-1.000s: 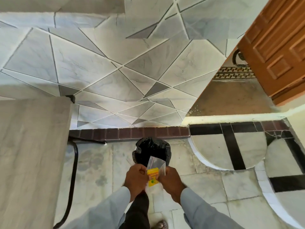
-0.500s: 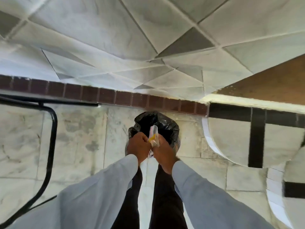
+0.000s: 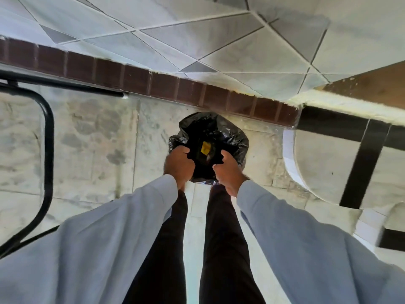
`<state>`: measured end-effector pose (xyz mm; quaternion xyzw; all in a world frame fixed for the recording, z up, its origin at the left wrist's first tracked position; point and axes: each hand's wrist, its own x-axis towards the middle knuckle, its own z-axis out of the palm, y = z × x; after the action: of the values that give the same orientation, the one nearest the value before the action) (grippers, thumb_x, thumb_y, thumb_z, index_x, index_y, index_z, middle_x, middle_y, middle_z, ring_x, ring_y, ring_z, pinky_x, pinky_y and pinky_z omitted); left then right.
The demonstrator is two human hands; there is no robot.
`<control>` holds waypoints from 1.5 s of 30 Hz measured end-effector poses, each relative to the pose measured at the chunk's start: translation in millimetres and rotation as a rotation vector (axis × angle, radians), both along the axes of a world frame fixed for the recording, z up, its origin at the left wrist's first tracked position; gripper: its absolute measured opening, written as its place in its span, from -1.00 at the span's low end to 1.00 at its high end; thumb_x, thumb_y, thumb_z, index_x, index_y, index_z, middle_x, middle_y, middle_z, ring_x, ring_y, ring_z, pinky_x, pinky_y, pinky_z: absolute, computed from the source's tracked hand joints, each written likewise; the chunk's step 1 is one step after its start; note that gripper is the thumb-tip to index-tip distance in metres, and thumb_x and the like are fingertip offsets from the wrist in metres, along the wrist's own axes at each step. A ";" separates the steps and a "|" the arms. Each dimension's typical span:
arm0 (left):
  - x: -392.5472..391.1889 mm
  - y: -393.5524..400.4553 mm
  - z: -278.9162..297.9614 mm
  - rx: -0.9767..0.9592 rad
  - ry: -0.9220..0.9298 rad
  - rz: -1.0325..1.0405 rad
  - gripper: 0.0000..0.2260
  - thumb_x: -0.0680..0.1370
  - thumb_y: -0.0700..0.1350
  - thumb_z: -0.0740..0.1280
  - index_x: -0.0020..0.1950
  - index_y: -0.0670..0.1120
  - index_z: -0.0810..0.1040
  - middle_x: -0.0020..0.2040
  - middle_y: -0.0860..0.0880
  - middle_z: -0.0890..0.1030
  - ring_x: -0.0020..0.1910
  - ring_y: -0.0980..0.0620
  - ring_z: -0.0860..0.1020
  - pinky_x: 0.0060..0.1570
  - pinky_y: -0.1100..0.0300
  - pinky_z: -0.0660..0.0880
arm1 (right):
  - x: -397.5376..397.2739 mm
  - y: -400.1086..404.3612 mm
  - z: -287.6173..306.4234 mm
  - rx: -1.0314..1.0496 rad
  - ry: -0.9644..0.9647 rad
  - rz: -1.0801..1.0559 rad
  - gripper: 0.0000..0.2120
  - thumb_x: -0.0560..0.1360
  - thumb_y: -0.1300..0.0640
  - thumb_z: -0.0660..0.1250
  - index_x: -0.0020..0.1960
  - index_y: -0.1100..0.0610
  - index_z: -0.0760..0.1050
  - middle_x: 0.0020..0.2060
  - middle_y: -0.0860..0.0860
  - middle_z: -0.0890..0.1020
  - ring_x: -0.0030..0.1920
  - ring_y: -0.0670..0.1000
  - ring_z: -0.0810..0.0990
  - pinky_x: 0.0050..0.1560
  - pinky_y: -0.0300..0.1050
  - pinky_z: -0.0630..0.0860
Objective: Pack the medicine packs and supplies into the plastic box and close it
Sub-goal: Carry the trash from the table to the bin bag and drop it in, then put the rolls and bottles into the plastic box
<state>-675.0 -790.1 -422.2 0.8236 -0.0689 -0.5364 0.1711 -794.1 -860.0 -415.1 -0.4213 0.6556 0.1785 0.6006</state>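
Observation:
A black plastic bag [image 3: 232, 134] stands on the floor by the wall, its mouth held apart. My left hand [image 3: 179, 165] grips the bag's left rim and my right hand [image 3: 228, 171] grips its right rim, both with fingers curled over the plastic. Inside the dark opening lies a small yellow packet [image 3: 205, 148]. The plastic box and medicine packs are not in view.
A black metal table leg [image 3: 47, 150] curves down at the left. A dark brick skirting [image 3: 153, 84] runs along the tiled wall behind the bag. My dark trouser legs [image 3: 219, 238] stand just below the bag. A step with black stripes [image 3: 361, 163] lies to the right.
The clear wrapper with the yellow packet has left my hands and now lies inside the black bag. Both hands moved apart onto the bag's rim. The view tilted further down.

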 end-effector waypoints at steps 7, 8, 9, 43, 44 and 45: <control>36.3 -14.8 87.2 -0.207 -0.203 -0.388 -0.64 0.47 -0.23 0.19 0.25 -0.04 0.46 0.27 -0.09 0.51 0.24 -0.11 0.47 0.24 0.03 0.44 | 30.5 -18.0 82.7 -0.205 -0.027 0.158 -0.46 0.57 0.23 0.16 0.50 0.01 0.14 0.47 0.10 0.30 0.44 0.17 0.30 0.37 0.05 0.31; 40.2 -15.2 106.2 -0.262 -0.252 -0.493 -0.65 0.49 -0.23 0.18 0.25 -0.04 0.46 0.26 -0.07 0.50 0.23 -0.10 0.47 0.23 0.00 0.45 | 35.5 -20.1 100.2 -0.231 -0.038 0.181 -0.46 0.57 0.22 0.16 0.50 0.01 0.14 0.47 0.10 0.30 0.44 0.16 0.30 0.37 0.05 0.30; 46.6 -16.8 130.1 -0.328 -0.316 -0.580 -0.66 0.50 -0.23 0.18 0.25 -0.04 0.46 0.26 -0.06 0.50 0.22 -0.10 0.47 0.22 -0.03 0.45 | 42.4 -23.1 121.4 -0.271 -0.052 0.198 -0.47 0.56 0.20 0.17 0.50 0.01 0.14 0.47 0.10 0.30 0.44 0.16 0.30 0.37 0.04 0.31; 142.6 456.4 560.2 -0.383 -1.546 -0.083 -0.79 0.36 -0.14 0.31 -0.03 0.02 0.57 -0.07 -0.02 0.60 -0.07 -0.13 0.56 -0.09 0.03 0.53 | 177.4 335.1 567.2 -1.072 -1.018 0.848 -0.55 0.49 0.20 0.32 0.34 -0.03 0.36 0.08 -0.04 0.52 -0.06 -0.14 0.55 0.02 -0.25 0.43; 150.6 480.4 561.5 -0.365 -1.543 -0.056 -0.79 0.36 -0.14 0.31 -0.03 0.03 0.57 -0.07 -0.02 0.60 -0.08 -0.13 0.57 -0.10 0.04 0.52 | 190.3 355.7 568.5 -1.080 -1.029 0.857 -0.56 0.49 0.20 0.33 0.33 -0.02 0.37 0.08 -0.04 0.52 -0.06 -0.11 0.56 0.02 -0.26 0.42; 156.5 501.5 562.6 -0.361 -1.529 -0.022 -0.79 0.36 -0.14 0.32 -0.03 0.04 0.57 -0.08 -0.01 0.60 -0.07 -0.12 0.57 -0.10 0.04 0.52 | 200.6 374.3 569.6 -1.075 -1.038 0.868 -0.56 0.49 0.21 0.33 0.33 -0.02 0.37 0.08 -0.04 0.52 -0.05 -0.09 0.57 0.02 -0.26 0.42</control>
<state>-518.4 -288.7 140.4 0.9229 -0.2616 0.1973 0.2022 -593.5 -485.7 154.5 -0.8897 0.0751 -0.1572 0.4220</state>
